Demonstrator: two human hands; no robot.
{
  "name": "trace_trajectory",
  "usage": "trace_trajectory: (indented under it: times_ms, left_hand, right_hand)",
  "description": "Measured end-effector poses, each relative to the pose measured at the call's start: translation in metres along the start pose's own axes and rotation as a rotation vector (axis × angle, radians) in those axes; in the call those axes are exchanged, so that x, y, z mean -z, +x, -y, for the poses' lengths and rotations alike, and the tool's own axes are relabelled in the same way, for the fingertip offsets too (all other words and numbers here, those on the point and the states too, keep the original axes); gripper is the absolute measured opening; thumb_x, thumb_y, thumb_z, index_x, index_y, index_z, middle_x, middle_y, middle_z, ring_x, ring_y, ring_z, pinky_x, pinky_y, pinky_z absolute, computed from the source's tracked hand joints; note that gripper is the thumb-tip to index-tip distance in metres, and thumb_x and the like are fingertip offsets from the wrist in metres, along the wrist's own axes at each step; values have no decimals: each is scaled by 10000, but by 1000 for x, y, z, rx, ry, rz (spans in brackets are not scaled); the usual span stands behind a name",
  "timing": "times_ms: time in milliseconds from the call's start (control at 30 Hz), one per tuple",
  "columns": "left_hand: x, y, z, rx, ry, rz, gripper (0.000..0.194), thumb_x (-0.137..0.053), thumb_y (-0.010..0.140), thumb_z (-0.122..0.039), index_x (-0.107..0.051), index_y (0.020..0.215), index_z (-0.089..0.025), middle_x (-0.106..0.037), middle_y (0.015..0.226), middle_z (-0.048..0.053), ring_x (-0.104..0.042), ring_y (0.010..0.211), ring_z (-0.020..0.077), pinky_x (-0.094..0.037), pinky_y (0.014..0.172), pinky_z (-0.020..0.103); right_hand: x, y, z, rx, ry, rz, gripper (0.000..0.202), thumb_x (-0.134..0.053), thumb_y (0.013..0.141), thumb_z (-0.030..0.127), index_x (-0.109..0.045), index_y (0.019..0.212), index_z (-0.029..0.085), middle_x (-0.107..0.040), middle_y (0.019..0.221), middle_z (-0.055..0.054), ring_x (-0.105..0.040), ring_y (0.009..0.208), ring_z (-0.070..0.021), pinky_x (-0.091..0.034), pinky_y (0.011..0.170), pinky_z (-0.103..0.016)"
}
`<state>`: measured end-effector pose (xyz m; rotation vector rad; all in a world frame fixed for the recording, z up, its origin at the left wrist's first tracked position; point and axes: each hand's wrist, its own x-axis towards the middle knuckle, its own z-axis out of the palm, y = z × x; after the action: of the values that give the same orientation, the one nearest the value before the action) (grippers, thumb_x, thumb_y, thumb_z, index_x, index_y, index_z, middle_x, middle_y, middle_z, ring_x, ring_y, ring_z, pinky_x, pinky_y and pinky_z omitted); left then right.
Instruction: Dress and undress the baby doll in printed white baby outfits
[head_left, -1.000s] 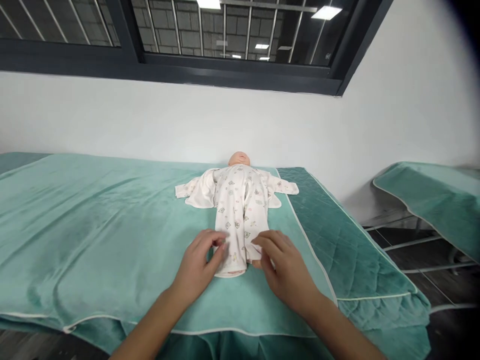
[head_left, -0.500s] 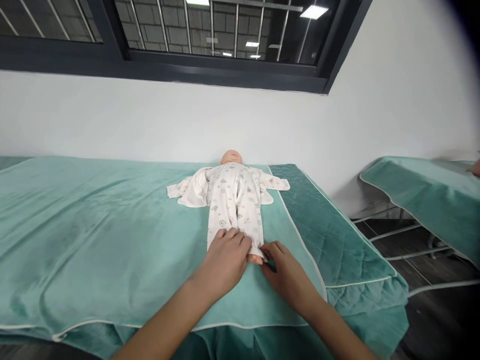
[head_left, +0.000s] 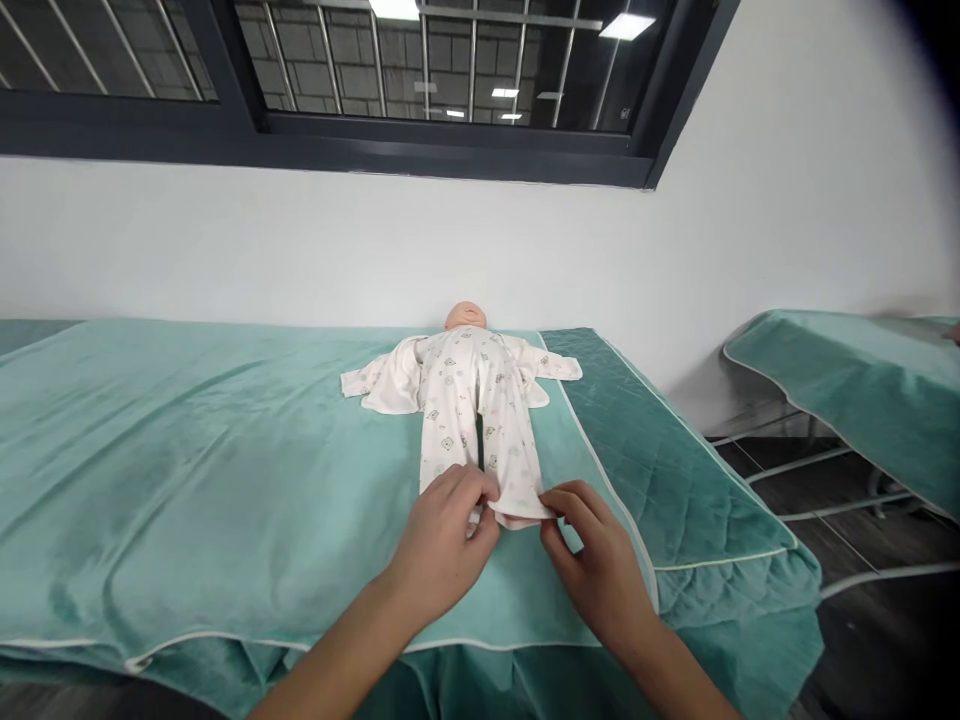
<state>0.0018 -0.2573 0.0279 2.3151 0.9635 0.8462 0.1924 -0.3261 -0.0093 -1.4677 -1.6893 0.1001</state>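
Note:
A baby doll (head_left: 466, 315) lies on its back on a light green cover, its head toward the wall. It wears a white printed top (head_left: 397, 378) with the sleeves spread out and white printed pants (head_left: 454, 400). My left hand (head_left: 454, 545) pinches the inner edge of the cuff of the pant leg on the right. Opposite it, my right hand (head_left: 589, 545) pinches the outer edge of the same cuff. Between them the cuff is stretched wide, and a bit of the doll's foot shows under it. My left hand partly covers the other leg's end.
The light green cover (head_left: 225, 480) lies over a darker quilted green bed (head_left: 675, 480). Behind stands a white wall (head_left: 337, 250) with a dark-framed barred window (head_left: 450, 150). At right is another green-covered bed (head_left: 847, 380), with part of another person's hand (head_left: 954, 333) at the frame edge.
Both hands now pinch the cuff and have pulled it wider and to the right. The doll's legs have come apart, with a gap between them, and the foot is more covered.

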Motion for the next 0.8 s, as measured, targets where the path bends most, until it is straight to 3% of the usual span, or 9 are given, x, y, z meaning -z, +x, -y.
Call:
trace_trajectory:
  times_ms: [167,367,500,600,700,800]
  left_hand:
    - [-4,-4,5,-97,120,52,183,-441,849,-66,-518,919,-216,-599,887,26,-534,861,202,-427,742,346]
    - [-11,-11,8,-202,330,119,173,-459,871,-86,-559,956,-198,-621,940,62,-522,930,248,-413,801,416]
    - [-6,-13,12,-252,254,95,172,-468,898,-107,-579,989,-202,-635,972,61,-532,941,235,-421,819,407]
    - [3,-8,36,-215,107,-75,164,-452,930,-127,-573,997,-213,-644,963,48,-554,939,208,-447,829,372]
    - [15,10,75,-34,153,-270,173,-443,937,-160,-570,1040,-217,-644,1048,58,-557,1012,218,-468,867,375]
    - [26,39,112,64,380,-251,261,-464,899,-156,-593,1119,-211,-637,1125,85,-531,1092,276,-460,918,434]
  right_hand:
    - [8,-4,-2,94,-85,21,201,-526,921,99,-556,1075,226,-602,1001,-49,-573,926,-195,-475,776,-326]
    - [-4,-23,-14,71,-133,122,189,-510,917,80,-555,1032,223,-604,994,-58,-582,897,-209,-493,757,-354]
    - [-2,-26,-16,42,-75,248,137,-512,945,143,-572,1025,236,-613,1002,-51,-600,904,-201,-510,787,-353]
    - [5,-16,-26,20,-10,298,106,-492,980,212,-590,1003,244,-624,1001,-47,-613,909,-188,-519,799,-332]
    - [6,5,-50,4,-31,201,144,-461,987,211,-603,1002,232,-631,1014,-59,-619,925,-189,-527,810,-332]
    - [-7,41,-82,48,-179,117,246,-445,959,150,-604,1140,202,-616,1144,-96,-584,1075,-228,-500,933,-406]
